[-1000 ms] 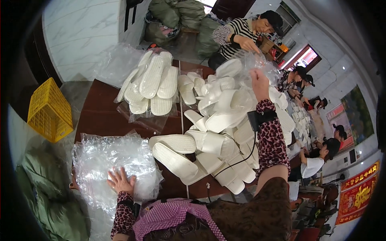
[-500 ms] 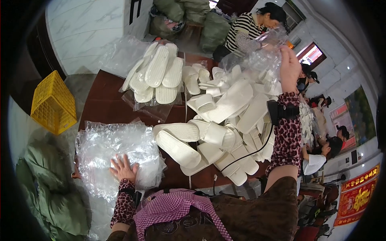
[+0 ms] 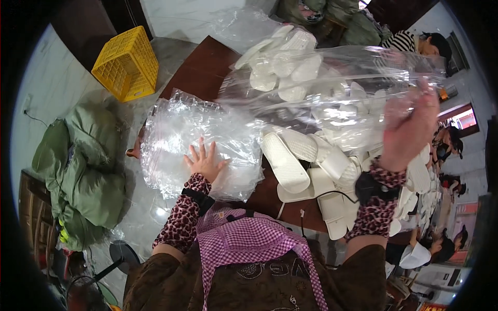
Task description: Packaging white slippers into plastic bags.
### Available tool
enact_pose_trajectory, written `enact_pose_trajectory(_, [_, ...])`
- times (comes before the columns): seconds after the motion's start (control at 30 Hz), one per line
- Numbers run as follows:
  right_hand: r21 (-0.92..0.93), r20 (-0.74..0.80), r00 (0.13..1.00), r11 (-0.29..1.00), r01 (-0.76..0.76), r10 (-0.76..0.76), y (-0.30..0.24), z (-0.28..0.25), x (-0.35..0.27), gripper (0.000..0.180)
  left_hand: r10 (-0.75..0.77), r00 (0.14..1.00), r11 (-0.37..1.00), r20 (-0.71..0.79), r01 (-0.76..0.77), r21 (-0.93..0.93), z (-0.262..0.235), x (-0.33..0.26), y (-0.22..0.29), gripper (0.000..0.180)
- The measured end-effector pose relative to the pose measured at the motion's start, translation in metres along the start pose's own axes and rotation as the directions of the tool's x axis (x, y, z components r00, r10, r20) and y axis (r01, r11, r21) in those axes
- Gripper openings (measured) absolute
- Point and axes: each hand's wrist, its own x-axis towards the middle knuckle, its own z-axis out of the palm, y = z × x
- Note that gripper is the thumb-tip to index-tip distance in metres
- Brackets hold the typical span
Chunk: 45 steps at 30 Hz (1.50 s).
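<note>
My left hand (image 3: pixel 205 165) lies flat with its fingers spread on a stack of clear plastic bags (image 3: pixel 171 147), at the left part of the table. Out to the right, my right hand (image 3: pixel 415 124) is raised above the slippers, closed on the edge of one clear plastic bag (image 3: pixel 332 78). This bag stretches leftward in the air, its far end hanging near the stack. White slippers (image 3: pixel 288 160) lie in a loose pile under it and by my right arm. A further group of white slippers (image 3: pixel 290 62) sits at the table's far side, partly seen through the film.
The table (image 3: pixel 194 70) has a dark red-brown top. A yellow plastic crate (image 3: pixel 127 65) stands on the floor at the far left, and green stuffed sacks (image 3: pixel 91 171) lie nearer. Across the table is a person in a striped top (image 3: pixel 402 41); other people work at the right.
The view has swung left. The bag, bunched by my right hand before, now spreads out leftward over the slippers. My left hand stays flat on the bag stack.
</note>
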Motion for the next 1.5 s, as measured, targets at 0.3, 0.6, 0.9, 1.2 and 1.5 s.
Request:
enact_pose_trajectory(0.3, [0.026,0.344,0.802,0.849,-0.528,0.488,0.132,0.042,-0.129,0.038,0.106,0.876,0.83,-0.47,-0.339,-0.443,0.021,-0.045,-0.058,0.06])
enact_pose_trajectory(0.6, [-0.348,0.358,0.507,0.615,-0.707,0.784,0.189,0.014,-0.218,0.045,-0.632,0.77,-0.292,-0.089,-0.344,-0.893,0.011,-0.104,-0.166,0.048])
enact_pose_trajectory(0.9, [-0.393,0.254,0.515,0.574,-0.719,0.819,0.23,0.006,-0.238,0.047,0.051,0.749,0.915,-0.661,-0.3,-0.269,-0.053,-0.081,-0.063,0.057])
enact_pose_trajectory(1.2, [-0.684,0.523,0.808,0.698,0.209,0.271,0.203,0.006,-0.215,0.052,0.154,0.972,0.988,-0.179,-0.151,0.031,-0.007,-0.013,-0.034,0.085])
enact_pose_trajectory(1.5, [-0.724,0.686,0.379,0.53,0.442,0.62,0.266,0.04,-0.22,0.074,0.138,0.98,0.99,-0.143,-0.134,0.043,0.014,-0.003,-0.03,0.083])
